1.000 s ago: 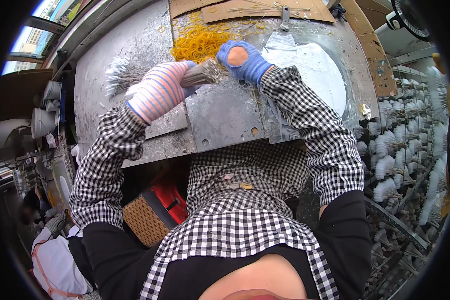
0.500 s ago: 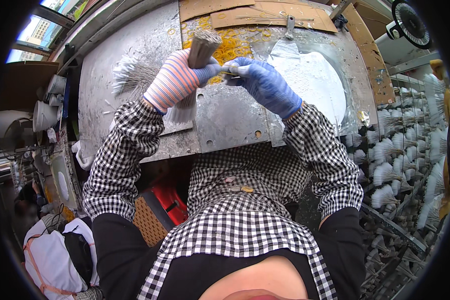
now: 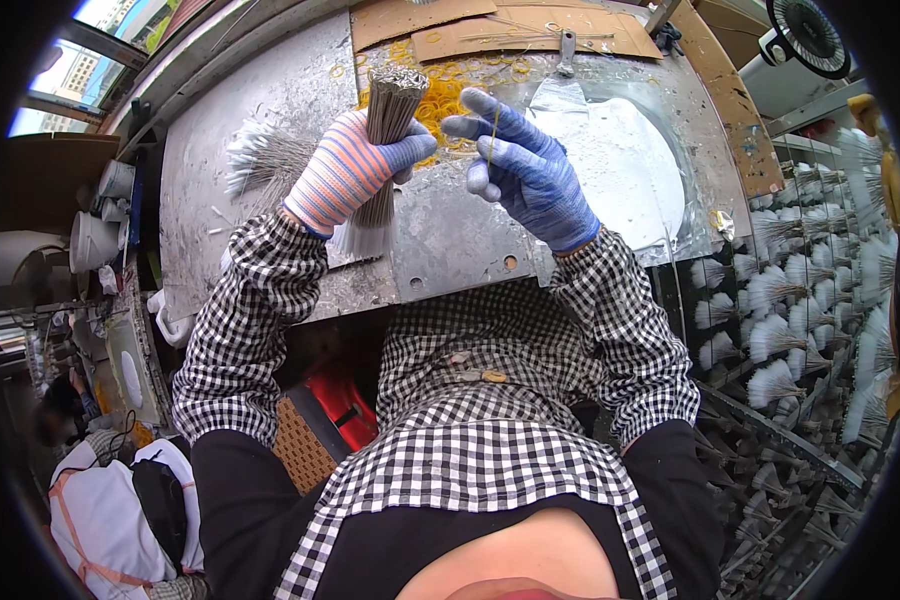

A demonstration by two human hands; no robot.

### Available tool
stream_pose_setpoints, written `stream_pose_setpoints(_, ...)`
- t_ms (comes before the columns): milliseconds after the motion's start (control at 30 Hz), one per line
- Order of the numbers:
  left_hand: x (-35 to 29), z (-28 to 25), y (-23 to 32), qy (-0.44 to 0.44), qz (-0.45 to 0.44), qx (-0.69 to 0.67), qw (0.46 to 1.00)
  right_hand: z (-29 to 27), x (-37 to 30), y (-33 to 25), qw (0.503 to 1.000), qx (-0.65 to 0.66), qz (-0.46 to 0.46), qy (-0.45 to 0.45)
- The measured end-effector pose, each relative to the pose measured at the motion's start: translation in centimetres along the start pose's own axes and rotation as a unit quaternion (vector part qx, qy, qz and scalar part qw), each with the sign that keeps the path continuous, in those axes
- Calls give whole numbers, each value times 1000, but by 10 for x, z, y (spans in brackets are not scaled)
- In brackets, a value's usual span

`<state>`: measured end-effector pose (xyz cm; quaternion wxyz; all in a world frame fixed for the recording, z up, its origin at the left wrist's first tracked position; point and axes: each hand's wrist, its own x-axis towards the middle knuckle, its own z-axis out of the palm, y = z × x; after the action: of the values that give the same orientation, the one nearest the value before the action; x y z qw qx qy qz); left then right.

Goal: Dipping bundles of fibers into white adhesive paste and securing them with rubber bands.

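A thick bundle of thin grey wire stems stands nearly upright in my left hand, whose striped glove wraps round its middle. White tips show at the bundle's lower end. To the right, my right hand in a blue glove has its fingers spread, with a thin yellow rubber band stretched across them. A small gap separates this hand from the bundle. Many loose yellow rubber bands lie on the metal worktable behind the hands. Left of my left hand lies a pile of similar white-tipped stems.
A scraper lies beside a round patch of white paste on the right of the table. Cardboard sheets cover the far edge. Racks of white-tipped bundles stand at the right, below a black fan.
My right hand has moved away from the bundle to the right and spread its fingers, the rubber band now stretched across them. The bundle has become more upright in my left hand.
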<state>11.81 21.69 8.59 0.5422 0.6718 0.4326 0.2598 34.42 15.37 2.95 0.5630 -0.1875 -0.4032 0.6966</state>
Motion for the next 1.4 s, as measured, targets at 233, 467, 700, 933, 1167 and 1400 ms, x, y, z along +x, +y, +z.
stream_pose_setpoints(233,0,-7,4,6,4,-9,1000,-7,2,19,994,97,-47,-7)
stream_pose_setpoints(467,0,-7,5,3,-6,24,1000,-12,1,22,991,120,-51,-42)
stream_pose_setpoints(700,-5,16,6,-44,124,308,942,31,7,-8,905,-411,-95,51)
stream_pose_setpoints(933,-12,27,-4,-84,194,675,706,26,6,0,743,-654,-129,63)
stream_pose_setpoints(1167,-69,52,6,-250,385,471,753,-113,0,-22,972,6,67,225)
stream_pose_setpoints(1400,-62,-18,14,38,237,273,932,57,-28,-72,906,-381,-145,116)
